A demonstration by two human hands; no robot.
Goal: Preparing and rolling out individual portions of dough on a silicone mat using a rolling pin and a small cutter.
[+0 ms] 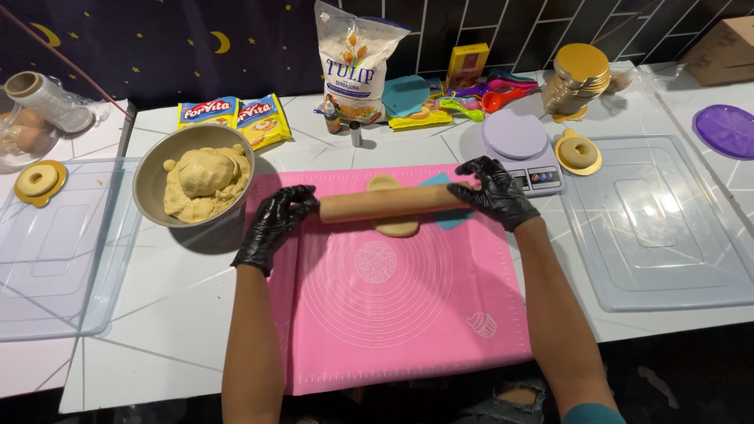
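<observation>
Both my hands wear black gloves and grip a wooden rolling pin (389, 202) that lies crosswise over a flat piece of tan dough (396, 228). My left hand (275, 222) holds the pin's left end and my right hand (495, 191) holds its right end. The dough lies at the far part of a pink silicone baking mat (400, 314) printed with white circles. A light blue scraper (454, 218) pokes out from under the pin beside my right hand.
A metal bowl (149, 188) holding a lump of dough (206, 180) stands left of the mat. A lavender kitchen scale (522, 149) and a dough ring on a gold board (579, 152) are at the right. Clear plastic lids (660, 228) (47, 259) flank both sides. A flour bag (355, 63) stands behind.
</observation>
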